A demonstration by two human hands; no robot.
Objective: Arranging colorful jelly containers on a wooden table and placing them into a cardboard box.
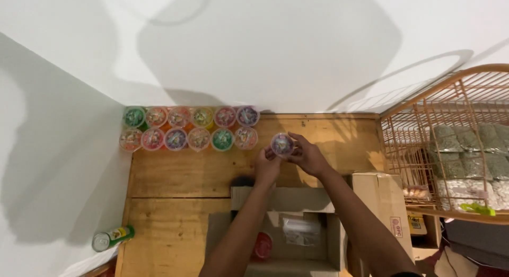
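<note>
A wooden table (175, 176) is pushed into the corner of two white walls, and at the right a copper-coloured wire rack (424, 128) holds grey-green packets (466, 150), kept off the work surface. An open cardboard box (318, 203) sits at the near edge, right under the person's arms, probably so things can be lifted straight out of it; a red-lidded cup (262, 245) and a clear packet (298, 230) lie inside. Against the back wall, two tidy rows of small colourful cups (188, 128) stand lid-up and touching, packed from the left corner outward, it seems to save room. A green can (112, 238) lies on its side off the table's left edge. Just right of the rows, over the bare wood, both hands hold one more small cup (282, 144): the left hand (266, 166) has its fingers closed on the cup's left side, the right hand (308, 156) curls round its right side and top. The cup is round, its lid purplish with a speckled, many-coloured print facing up.
</note>
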